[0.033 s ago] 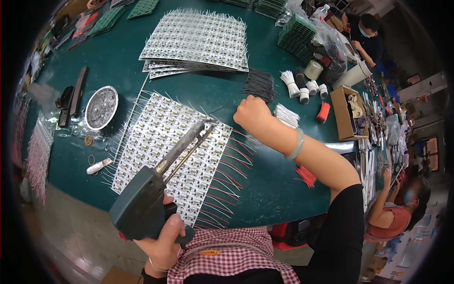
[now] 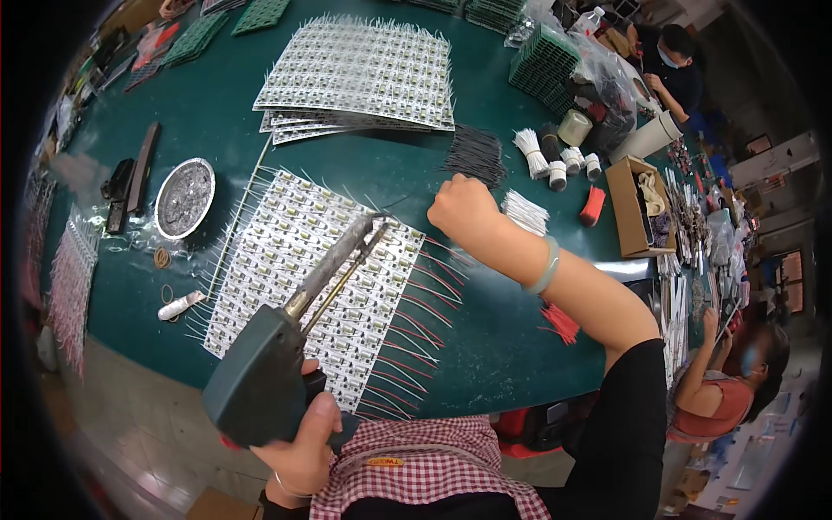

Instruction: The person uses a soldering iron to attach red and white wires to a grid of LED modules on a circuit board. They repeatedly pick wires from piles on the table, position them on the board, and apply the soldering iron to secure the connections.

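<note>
My left hand (image 2: 303,442) is wrapped round the dark green handle of a soldering gun (image 2: 256,377). Its long metal barrel slants up over a white circuit board panel (image 2: 303,251), with the tip near the panel's far right corner. My right hand (image 2: 464,206) is closed in a pinch just past that corner. A thin black wire (image 2: 399,204) runs from beside the tip toward its fingers; the exact grip is hidden. Red and white wires (image 2: 416,325) stick out along the panel's right edge. Behind my right hand lies a bunch of black wires (image 2: 475,156).
Stacked wired panels (image 2: 355,74) lie at the back. A round dish (image 2: 185,199) of grey material and a small white tube (image 2: 180,305) sit at left. To the right are white wires (image 2: 524,211), red wires (image 2: 561,322) and a cardboard box (image 2: 628,212). Two people sit at right.
The soldering gun's tip has shifted slightly up and to the left at the panel's far right corner. My right hand has stayed in place.
</note>
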